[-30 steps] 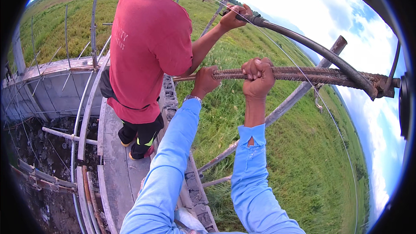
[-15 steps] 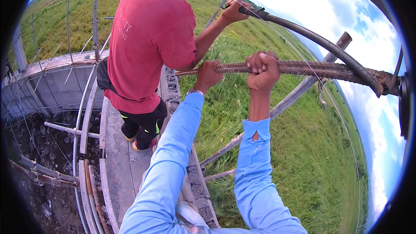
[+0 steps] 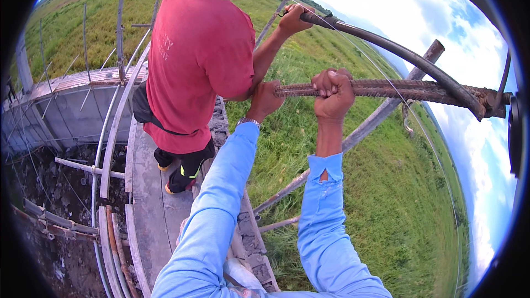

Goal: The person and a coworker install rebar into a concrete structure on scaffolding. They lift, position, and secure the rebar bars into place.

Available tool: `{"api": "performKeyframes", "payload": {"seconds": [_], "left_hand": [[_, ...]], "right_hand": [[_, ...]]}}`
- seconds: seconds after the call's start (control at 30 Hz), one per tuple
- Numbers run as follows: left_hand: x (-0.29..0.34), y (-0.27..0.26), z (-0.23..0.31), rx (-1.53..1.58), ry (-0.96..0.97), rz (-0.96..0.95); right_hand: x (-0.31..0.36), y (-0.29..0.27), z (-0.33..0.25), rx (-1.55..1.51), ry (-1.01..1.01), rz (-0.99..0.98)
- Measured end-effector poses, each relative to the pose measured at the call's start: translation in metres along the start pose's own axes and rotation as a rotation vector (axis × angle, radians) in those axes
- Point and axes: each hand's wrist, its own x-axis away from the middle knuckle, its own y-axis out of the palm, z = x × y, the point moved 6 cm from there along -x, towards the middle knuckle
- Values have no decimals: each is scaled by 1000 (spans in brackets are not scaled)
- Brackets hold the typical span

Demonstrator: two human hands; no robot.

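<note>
A bundle of rusty ribbed rebar (image 3: 375, 87) runs sideways in front of me at chest height. My left hand (image 3: 265, 100) is closed around its left part, by the co-worker's elbow. Farther right along the same bars, my right hand (image 3: 333, 95) is wrapped in a fist. Above the rebar slopes a dark metal pipe (image 3: 386, 40), whose upper left end a co-worker's hand (image 3: 295, 19) grips. At the right, pipe and rebar meet at a rusty metal piece (image 3: 488, 99). The left end of the rebar is hidden.
A co-worker in a red shirt (image 3: 193, 60) stands on a plank walkway (image 3: 152, 204) to my left. Along its right side runs a rough hollow-block wall top (image 3: 251, 237), with grass far below. A diagonal scaffold pole (image 3: 364, 129) and a thin line cross at the right. Left lies a dark pit (image 3: 44, 187).
The co-worker has leaned a little to the right, and the gripping hand on the pipe has shifted slightly left and down. My hands keep their hold on the rebar, almost unmoved.
</note>
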Motion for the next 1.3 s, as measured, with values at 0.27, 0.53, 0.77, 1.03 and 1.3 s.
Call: {"api": "performKeyframes", "payload": {"seconds": [0.27,0.53,0.77,1.03,1.3], "left_hand": [[2,1,6,0,53,35],[-3,-10,5,-45,114,94],[-6,12,-5,-48,35,-1],[-5,5,-7,-49,50,20],[-5,2,1,-11,115,56]], "right_hand": [[2,0,-3,64,11,-3],[-1,7,-1,29,-7,-24],[-1,-6,2,-19,-6,36],[-2,-3,5,-27,-1,20],[-3,-3,5,-29,21,3]]}}
